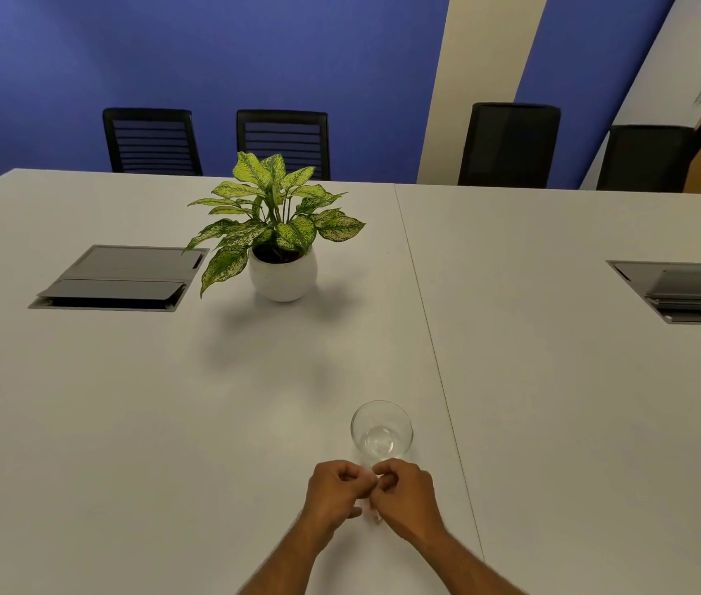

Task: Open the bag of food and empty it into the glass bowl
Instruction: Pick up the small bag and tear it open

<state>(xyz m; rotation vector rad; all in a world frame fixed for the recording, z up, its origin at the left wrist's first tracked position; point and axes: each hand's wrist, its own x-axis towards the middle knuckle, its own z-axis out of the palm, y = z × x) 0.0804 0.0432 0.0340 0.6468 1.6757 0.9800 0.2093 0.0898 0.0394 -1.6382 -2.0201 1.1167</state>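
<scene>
Two bare hands were close together, low on a smooth white table (125, 423). The left hand (333, 493) and the right hand (406, 498) were curled tight, pinching a small clear bag (372, 511) between them. The bag was mostly hidden, so I could not tell what was inside. The round glass bowl (381, 430) stood just past the fingers, see-through and shiny, with nothing in it. Lots of flat table lay open all around. Farther back sat a leafy plant in a round white pot (283, 274). No words could be read anywhere
</scene>
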